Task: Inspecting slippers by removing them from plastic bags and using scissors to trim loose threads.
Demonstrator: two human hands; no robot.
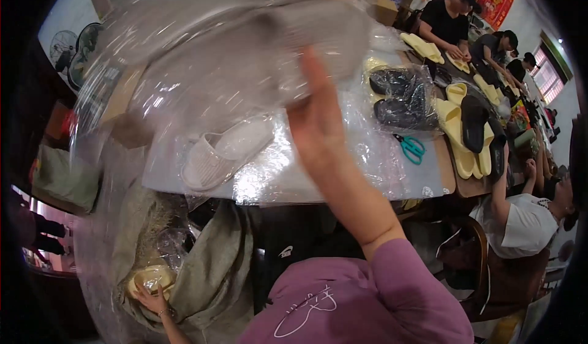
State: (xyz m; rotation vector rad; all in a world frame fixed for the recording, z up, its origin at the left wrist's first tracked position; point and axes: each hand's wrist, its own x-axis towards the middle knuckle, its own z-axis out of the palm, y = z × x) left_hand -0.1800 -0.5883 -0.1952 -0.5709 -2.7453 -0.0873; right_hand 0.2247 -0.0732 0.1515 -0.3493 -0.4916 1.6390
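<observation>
My right hand (318,117) is raised over the table, blurred by motion. Its fingers are closed on a large clear plastic bag with a pale grey slipper (214,68) in it, smeared across the upper left. Beneath it a white ribbed slipper (223,154) lies on the table (294,188), partly under clear film. Low on the left, my left hand (152,301) grips the near edge of a cream-yellow slipper (153,278) in clear wrapping, at the mouth of a grey-green woven sack (211,276). Some of its fingers are hidden by the slipper.
Black slippers in clear wrap (401,99) and teal-handled scissors (411,149) lie right of my right arm. Yellow and black slippers (468,130) are piled beyond. Several people work along the tables at right; a chair (481,252) stands near me. Fans (86,53) are at far left.
</observation>
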